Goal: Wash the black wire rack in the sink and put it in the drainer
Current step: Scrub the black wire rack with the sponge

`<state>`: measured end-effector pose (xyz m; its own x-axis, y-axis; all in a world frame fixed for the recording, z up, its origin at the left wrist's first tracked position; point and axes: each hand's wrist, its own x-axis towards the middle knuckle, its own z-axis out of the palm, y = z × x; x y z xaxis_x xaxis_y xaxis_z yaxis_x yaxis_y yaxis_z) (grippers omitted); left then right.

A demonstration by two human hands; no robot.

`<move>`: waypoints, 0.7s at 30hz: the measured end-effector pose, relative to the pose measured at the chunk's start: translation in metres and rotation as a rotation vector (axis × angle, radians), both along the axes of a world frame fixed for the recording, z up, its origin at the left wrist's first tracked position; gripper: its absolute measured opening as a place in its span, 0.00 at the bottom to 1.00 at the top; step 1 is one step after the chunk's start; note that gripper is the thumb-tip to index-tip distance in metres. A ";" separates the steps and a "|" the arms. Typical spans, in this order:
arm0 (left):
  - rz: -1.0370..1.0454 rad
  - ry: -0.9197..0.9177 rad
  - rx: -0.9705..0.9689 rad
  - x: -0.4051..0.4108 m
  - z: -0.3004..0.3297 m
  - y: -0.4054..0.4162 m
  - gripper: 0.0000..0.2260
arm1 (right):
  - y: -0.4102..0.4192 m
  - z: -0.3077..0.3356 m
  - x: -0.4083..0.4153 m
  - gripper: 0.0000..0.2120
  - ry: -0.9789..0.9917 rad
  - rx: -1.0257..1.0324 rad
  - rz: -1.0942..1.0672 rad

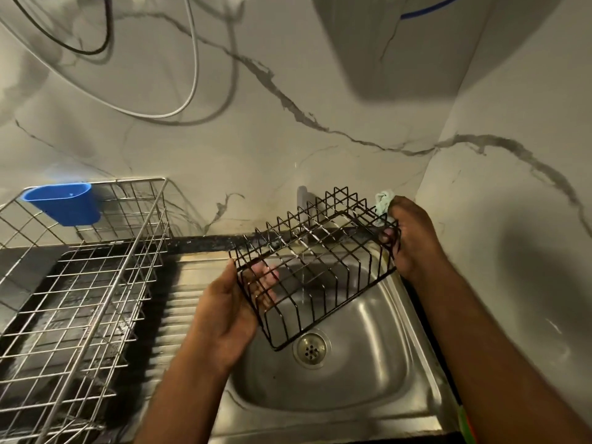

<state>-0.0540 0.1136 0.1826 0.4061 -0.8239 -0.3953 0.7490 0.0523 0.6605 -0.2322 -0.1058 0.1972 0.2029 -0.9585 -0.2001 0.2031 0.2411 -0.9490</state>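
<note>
From my head camera, I hold the black wire rack [315,267] up over the sink [368,363], under a thin stream of water. My left hand [229,310] grips its near end. My right hand [411,238] grips the far end and also pinches a little cloth [384,203]. I think I should tip it slowly so water reaches every wire. The drainer [80,299] waits on my left.

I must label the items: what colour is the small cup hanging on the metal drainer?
The cup is blue, clearest in the head view.
</note>
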 end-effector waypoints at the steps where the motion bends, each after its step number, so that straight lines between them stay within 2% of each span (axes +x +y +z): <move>1: -0.010 -0.072 0.055 -0.006 -0.001 0.000 0.25 | -0.001 0.001 -0.001 0.07 0.007 0.008 -0.028; 4: -0.077 -0.308 0.133 -0.023 0.002 0.003 0.30 | -0.003 0.008 -0.005 0.05 0.027 0.031 -0.073; 7: -0.095 -0.399 0.133 -0.031 0.015 0.008 0.29 | -0.001 0.010 -0.006 0.06 0.038 0.039 -0.101; 9: -0.039 -0.417 0.069 -0.036 0.025 0.010 0.23 | 0.000 0.008 -0.008 0.08 0.019 0.053 -0.099; 11: 0.019 -0.427 0.033 -0.041 0.034 0.012 0.11 | 0.000 0.004 -0.010 0.09 0.018 0.056 -0.049; 15: 0.107 -0.340 0.051 -0.038 0.037 0.011 0.07 | -0.001 -0.005 -0.011 0.09 0.125 0.023 0.046; 17: 0.144 -0.329 0.088 -0.034 0.034 0.012 0.09 | -0.001 -0.010 -0.014 0.07 0.364 -0.159 0.003; 19: 0.210 -0.321 0.094 -0.033 0.033 0.013 0.10 | 0.009 -0.004 -0.019 0.07 0.726 -0.507 -0.098; 20: 0.235 -0.312 0.089 -0.032 0.034 0.013 0.10 | 0.017 0.003 -0.020 0.09 0.790 -0.660 -0.121; 21: 0.252 -0.307 0.086 -0.031 0.032 0.012 0.10 | 0.028 0.013 -0.018 0.12 0.764 -0.756 -0.097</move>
